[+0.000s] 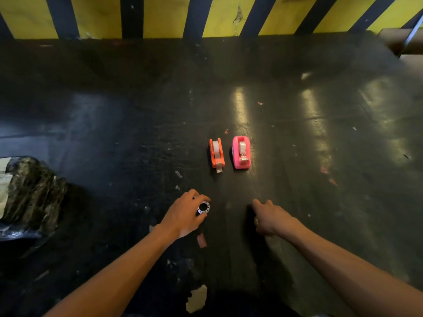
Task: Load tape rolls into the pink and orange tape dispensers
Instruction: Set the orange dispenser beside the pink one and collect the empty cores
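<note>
My left hand point(185, 213) was curled around a small tape roll point(203, 207), white ringed core facing right, held just above the black tabletop point(114, 133). My right hand point(271, 217) was loosely closed, knuckles up, index finger pointing forward; something yellowish showed at its near edge, too small to tell what, and I couldn't tell if I was gripping it. Orange tape dispenser point(216, 154) and pink tape dispenser point(241, 152) stood side by side, apart, beyond both hands near table center. Each had a clear roll seated in it, tape end hanging off the orange one's cutter. Black plastic-wrapped bundle point(27, 195) sat at the left edge. Yellow-and-black striped wall point(206, 17) ran behind the table.
</note>
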The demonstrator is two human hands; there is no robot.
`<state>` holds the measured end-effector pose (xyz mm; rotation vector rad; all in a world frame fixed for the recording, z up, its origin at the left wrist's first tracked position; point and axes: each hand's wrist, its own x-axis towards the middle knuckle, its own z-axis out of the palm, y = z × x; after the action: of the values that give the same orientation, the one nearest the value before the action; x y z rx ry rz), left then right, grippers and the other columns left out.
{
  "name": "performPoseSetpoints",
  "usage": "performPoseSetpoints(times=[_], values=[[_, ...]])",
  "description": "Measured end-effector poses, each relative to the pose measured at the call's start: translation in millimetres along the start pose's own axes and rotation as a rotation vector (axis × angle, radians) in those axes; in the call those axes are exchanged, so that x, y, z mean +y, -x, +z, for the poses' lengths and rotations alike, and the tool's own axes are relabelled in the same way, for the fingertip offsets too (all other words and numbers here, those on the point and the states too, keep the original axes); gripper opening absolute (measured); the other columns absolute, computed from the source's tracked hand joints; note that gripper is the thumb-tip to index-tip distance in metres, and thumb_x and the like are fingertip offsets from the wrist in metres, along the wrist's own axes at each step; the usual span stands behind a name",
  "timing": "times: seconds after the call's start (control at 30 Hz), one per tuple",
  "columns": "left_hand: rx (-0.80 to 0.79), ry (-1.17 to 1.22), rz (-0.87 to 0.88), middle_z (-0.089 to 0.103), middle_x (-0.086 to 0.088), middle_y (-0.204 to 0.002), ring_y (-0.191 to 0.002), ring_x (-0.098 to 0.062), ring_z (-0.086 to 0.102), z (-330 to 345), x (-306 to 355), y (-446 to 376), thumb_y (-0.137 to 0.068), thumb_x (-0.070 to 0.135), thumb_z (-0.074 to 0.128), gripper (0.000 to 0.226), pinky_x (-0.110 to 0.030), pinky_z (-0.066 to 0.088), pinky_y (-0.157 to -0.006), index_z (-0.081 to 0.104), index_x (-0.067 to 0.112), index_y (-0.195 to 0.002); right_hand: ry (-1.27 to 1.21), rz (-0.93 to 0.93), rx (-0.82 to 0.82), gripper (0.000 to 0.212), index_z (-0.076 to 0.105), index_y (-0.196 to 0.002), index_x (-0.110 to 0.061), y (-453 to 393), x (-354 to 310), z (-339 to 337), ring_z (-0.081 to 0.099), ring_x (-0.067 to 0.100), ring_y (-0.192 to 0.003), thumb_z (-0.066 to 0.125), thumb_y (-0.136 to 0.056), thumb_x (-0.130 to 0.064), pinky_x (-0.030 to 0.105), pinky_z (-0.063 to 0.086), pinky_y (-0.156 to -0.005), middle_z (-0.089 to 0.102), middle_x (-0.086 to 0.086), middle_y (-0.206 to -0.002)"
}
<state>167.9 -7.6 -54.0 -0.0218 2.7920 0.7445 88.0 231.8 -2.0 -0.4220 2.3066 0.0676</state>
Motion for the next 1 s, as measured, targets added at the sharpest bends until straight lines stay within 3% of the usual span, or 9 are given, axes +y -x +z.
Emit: performPoseSetpoints(times=[0.23,0.4,0.5,0.6,0.67,0.73,0.9,1.0], values=[[0.192,0.100,-0.239,0.054,-0.003,-0.136,-0.118,-0.018,0.059,-27.6,-33.1,-21.7,-0.089,0.026,0.072,0.053,-0.034,0.052,-0.098,0.052,0.021,-0.138,-0.190,-0.229,0.064,0.038,0.052,-0.119,-0.014,-38.3,-64.9,-29.9,0.060,0.032,-0.110,0.068,-0.086,-0.023,0.042,0.052,-0.090,0.049,0.010,-0.124],[0.295,0.109,-0.362,0.057,-0.002,-0.131,-0.112,-0.016,0.061,-53.1,-59.5,-46.8,-0.089,0.025,0.073,0.049,-0.029,0.051,-0.089,0.055,0.022,-0.134,-0.251,-0.381,0.180,0.047,0.051,-0.131,-0.016,-74.6,-117.9,-53.4,0.059,0.030,-0.112,0.067,-0.088,-0.024,0.044,0.052,-0.093,0.048,0.008,-0.129],[0.333,0.107,-0.403,0.058,-0.004,-0.134,-0.116,-0.019,0.061,-67.0,-69.2,-62.3,-0.088,0.024,0.073,0.050,-0.032,0.051,-0.092,0.055,0.020,-0.135,-0.253,-0.360,0.259,0.047,0.049,-0.134,-0.014,-98.2,-140.2,-69.1,0.058,0.034,-0.113,0.066,-0.089,-0.015,0.048,0.051,-0.091,0.045,0.011,-0.133],[0.333,0.118,-0.410,0.058,-0.005,-0.135,-0.119,-0.021,0.060,-77.0,-73.4,-75.9,-0.088,0.021,0.075,0.051,-0.036,0.051,-0.097,0.056,0.018,-0.135,-0.291,-0.299,0.296,0.047,0.052,-0.130,-0.011,-117.8,-152.6,-81.2,0.059,0.036,-0.111,0.064,-0.086,0.000,0.051,0.053,-0.090,0.043,0.013,-0.133],[0.321,0.128,-0.398,0.058,-0.004,-0.135,-0.120,-0.021,0.060,-80.6,-74.4,-81.7,-0.088,0.020,0.074,0.050,-0.037,0.051,-0.099,0.057,0.018,-0.134,-0.278,-0.280,0.336,0.048,0.052,-0.131,-0.009,-127.4,-155.6,-85.4,0.059,0.036,-0.112,0.063,-0.085,0.003,0.043,0.053,-0.088,0.042,0.014,-0.134],[0.298,0.133,-0.379,0.059,-0.003,-0.134,-0.120,-0.021,0.060,-81.3,-75.0,-85.4,-0.088,0.020,0.074,0.049,-0.040,0.052,-0.101,0.057,0.018,-0.134,-0.258,-0.274,0.368,0.050,0.051,-0.132,-0.008,-134.6,-155.3,-86.9,0.059,0.035,-0.112,0.064,-0.086,0.003,0.038,0.050,-0.083,0.043,0.016,-0.136],[0.247,0.151,-0.381,0.058,-0.004,-0.138,-0.126,-0.021,0.056,-78.5,-76.0,-87.3,-0.087,0.019,0.075,0.054,-0.042,0.047,-0.107,0.055,0.019,-0.137,-0.173,-0.303,0.350,0.058,0.044,-0.141,-0.009,-142.0,-152.3,-84.7,0.056,0.034,-0.120,0.068,-0.088,-0.005,0.042,0.050,-0.095,0.041,0.018,-0.142],[0.205,0.211,-0.416,0.052,-0.008,-0.145,-0.132,-0.027,0.050,-81.0,-75.5,-87.6,-0.086,0.014,0.076,0.071,-0.047,0.043,-0.110,0.041,0.017,-0.148,-0.200,-0.312,0.341,0.061,0.039,-0.145,-0.010,-143.2,-150.3,-84.8,0.055,0.035,-0.122,0.066,-0.090,-0.008,0.039,0.049,-0.094,0.039,0.018,-0.143]])
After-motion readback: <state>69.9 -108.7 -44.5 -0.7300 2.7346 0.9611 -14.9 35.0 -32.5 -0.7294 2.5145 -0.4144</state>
